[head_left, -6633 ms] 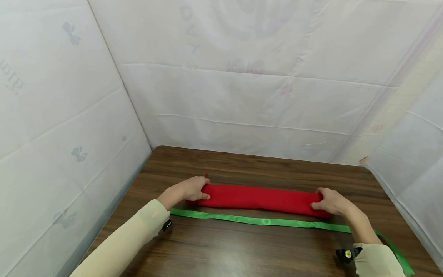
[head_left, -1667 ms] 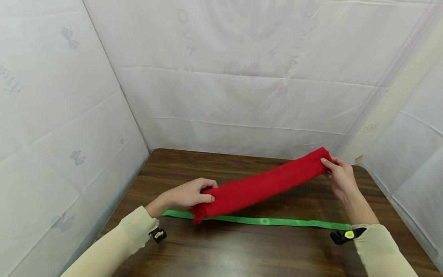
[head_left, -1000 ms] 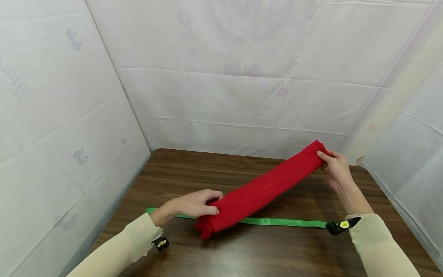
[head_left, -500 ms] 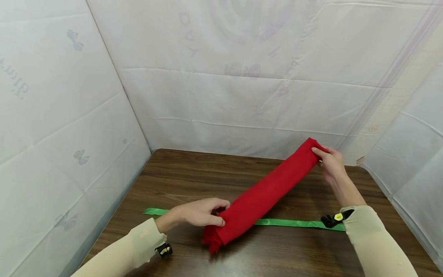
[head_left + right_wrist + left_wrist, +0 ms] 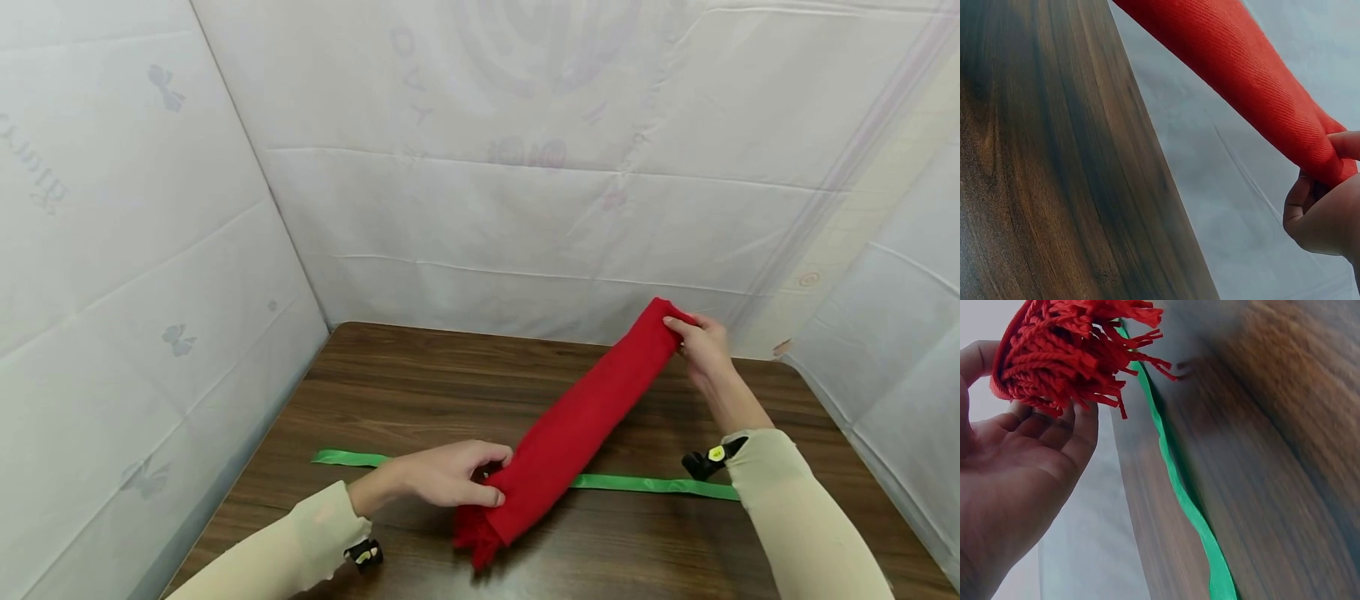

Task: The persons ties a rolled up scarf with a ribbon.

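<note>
Red rolled scarf (image 5: pixel 577 425): we hold it slanted above the surface (image 5: pixel 390 400) | left hand (image 5: pixel 442 475) grip curled round fringed near end | right hand (image 5: pixel 701 346) grip pinching far end | crosses over green ribbon (image 5: pixel 652 485).

We find no text that can be read outright. The white sheeting (image 5: pixel 525 125) behind the table carries faint print showing through from its other side: at the upper left of the head view a mirrored cursive word (image 5: pixel 33 171), too pale for us to make out; at the top centre a few loose mirrored characters (image 5: pixel 408 75) beside a pale round emblem, also unreadable; and, lower, a small pinkish mark (image 5: pixel 536 152) whose letters we cannot tell. The green ribbon (image 5: pixel 645 484) shows a woven round motif, no lettering.
</note>
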